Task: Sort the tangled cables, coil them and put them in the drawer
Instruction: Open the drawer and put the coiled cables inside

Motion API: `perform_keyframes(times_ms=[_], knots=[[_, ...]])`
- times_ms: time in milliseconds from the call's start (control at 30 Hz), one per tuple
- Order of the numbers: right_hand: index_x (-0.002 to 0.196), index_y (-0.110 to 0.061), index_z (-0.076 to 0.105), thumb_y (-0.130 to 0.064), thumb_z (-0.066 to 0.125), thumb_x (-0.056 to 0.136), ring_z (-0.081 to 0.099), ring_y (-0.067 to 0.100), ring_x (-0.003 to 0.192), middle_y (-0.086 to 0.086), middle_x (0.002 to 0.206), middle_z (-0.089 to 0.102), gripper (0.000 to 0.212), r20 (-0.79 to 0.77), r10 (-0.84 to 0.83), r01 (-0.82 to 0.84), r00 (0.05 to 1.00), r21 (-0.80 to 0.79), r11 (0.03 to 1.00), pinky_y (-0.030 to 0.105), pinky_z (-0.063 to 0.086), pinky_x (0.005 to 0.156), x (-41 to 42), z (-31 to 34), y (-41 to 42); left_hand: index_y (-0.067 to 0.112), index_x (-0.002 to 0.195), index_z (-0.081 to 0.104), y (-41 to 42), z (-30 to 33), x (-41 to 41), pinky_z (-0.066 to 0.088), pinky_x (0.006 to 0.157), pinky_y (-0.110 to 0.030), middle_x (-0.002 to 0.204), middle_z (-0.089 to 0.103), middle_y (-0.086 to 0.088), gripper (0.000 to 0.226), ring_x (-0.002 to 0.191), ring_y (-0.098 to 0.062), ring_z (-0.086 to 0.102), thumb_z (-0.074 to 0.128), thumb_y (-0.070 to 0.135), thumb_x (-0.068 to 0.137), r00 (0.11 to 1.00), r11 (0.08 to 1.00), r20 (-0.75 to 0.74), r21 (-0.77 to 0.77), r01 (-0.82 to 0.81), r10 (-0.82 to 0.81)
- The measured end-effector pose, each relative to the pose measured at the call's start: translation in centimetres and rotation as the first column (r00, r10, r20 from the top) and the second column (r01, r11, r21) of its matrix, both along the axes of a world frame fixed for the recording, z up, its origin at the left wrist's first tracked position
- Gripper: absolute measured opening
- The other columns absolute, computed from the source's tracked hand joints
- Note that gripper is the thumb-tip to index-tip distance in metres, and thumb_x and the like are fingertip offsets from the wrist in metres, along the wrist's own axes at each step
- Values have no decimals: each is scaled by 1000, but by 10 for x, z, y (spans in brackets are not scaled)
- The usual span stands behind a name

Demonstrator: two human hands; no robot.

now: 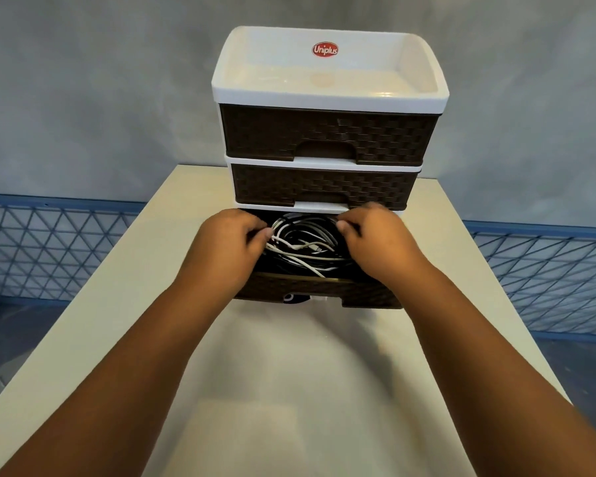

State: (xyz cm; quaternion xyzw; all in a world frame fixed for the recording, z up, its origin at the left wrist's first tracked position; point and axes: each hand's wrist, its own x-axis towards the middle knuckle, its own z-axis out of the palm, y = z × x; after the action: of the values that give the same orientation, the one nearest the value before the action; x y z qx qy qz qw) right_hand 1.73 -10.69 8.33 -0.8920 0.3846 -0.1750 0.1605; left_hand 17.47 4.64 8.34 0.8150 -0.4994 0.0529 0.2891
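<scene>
Presently: bottom drawer [319,290] pulled open, holding white and black cables [305,247]; left hand [229,241] and right hand [375,235] apart, each gripping the cables.

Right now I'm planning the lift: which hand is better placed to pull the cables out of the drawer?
Neither clearly; slight edge to the left hand. Its fingers curl on the white cables at the bundle's left edge. The right hand curls at the right edge, its grip less visible. Both are inside the open bottom drawer.
</scene>
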Motion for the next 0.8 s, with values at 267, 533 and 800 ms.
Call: perform_keyframes(times_ms=[267, 533, 800], knots=[[134, -33, 49, -55, 67, 77, 52, 9, 111, -10, 130, 47, 64, 441, -254, 167, 861, 227, 960, 25, 44, 85, -109, -59, 41, 32, 126, 57, 83, -49, 7, 44, 80, -13, 125, 59, 14, 49, 108, -4, 59, 68, 44, 80, 864, 977, -503, -184, -106, -1], [138, -23, 47, -32, 69, 88, 52, 11, 108, 0, 135, 51, 55, 361, -249, 151, 899, 279, 948, 23, 42, 85, -99, -79, 35, 28, 107, 65, 70, -70, 5, 42, 68, 1, 97, 68, 16, 16, 87, 12, 61, 66, 21, 92, 833, 941, -551, -262, -215, 37], [139, -22, 45, -34, 65, 91, 56, 18, 115, 3, 138, 48, 54, 335, -299, 204, 894, 291, 935, 32, 48, 90, -78, -73, 13, 28, 108, 62, 40, -68, 16, 41, 71, -7, 97, 65, 15, 14, 89, 5, 59, 63, 25, 94, 837, 933, -541, -256, -254, 79]])
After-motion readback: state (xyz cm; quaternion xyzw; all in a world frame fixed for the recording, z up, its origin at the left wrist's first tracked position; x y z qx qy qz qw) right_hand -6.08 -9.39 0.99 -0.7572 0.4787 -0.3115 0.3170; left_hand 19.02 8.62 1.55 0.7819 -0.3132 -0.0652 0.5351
